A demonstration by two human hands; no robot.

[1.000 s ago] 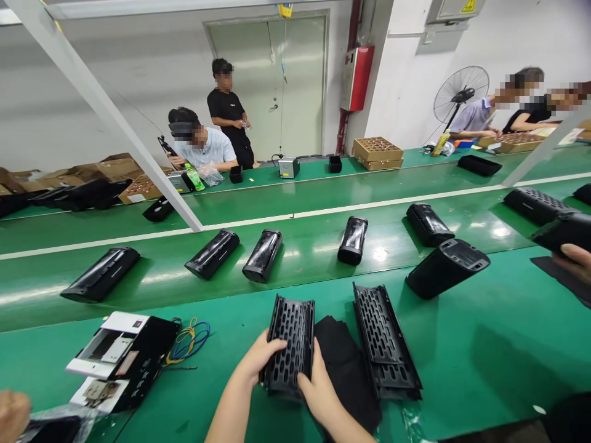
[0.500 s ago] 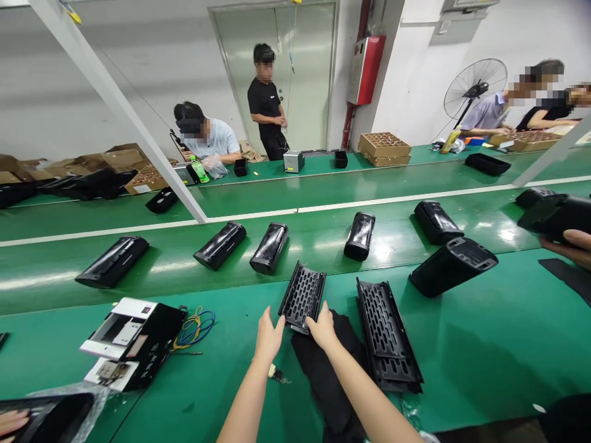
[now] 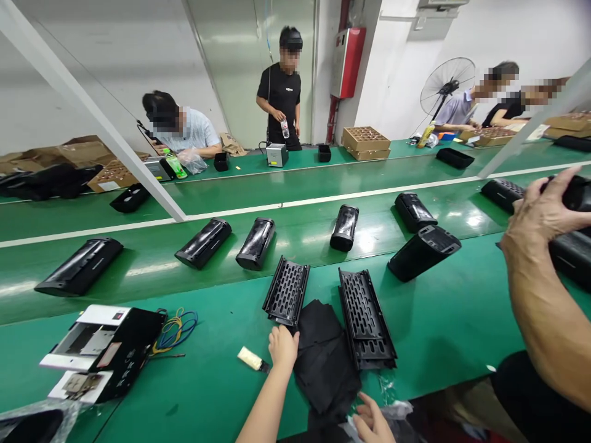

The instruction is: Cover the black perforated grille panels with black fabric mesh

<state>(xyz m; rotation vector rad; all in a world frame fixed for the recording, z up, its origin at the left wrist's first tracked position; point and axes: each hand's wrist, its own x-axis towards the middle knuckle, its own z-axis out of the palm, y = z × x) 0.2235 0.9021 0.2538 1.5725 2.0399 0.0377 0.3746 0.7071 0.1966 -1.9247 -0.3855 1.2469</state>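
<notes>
My left hand (image 3: 283,346) rests knuckles up with its fingers curled on the top left corner of a pile of black fabric (image 3: 325,363), just below the near end of a black perforated grille (image 3: 287,291). A second, longer grille (image 3: 365,317) lies to the right of the fabric. A small cream-handled tool (image 3: 252,359) lies on the green table beside my left hand. My right hand (image 3: 372,421) sits at the bottom edge with fingers apart, holding nothing, next to crumpled clear plastic (image 3: 392,409).
Black speaker housings (image 3: 422,251) lie along the green conveyor belt (image 3: 323,246). A black and white box (image 3: 104,351) with coloured wires (image 3: 178,329) sits at the left. A co-worker's arm (image 3: 540,277) reaches in at the right, holding a black housing. Other people work at the far benches.
Both my hands let go of the short grille, which now lies on the table. My left hand drew back to the fabric's corner and my right hand dropped to the bottom edge. The co-worker's arm came in.
</notes>
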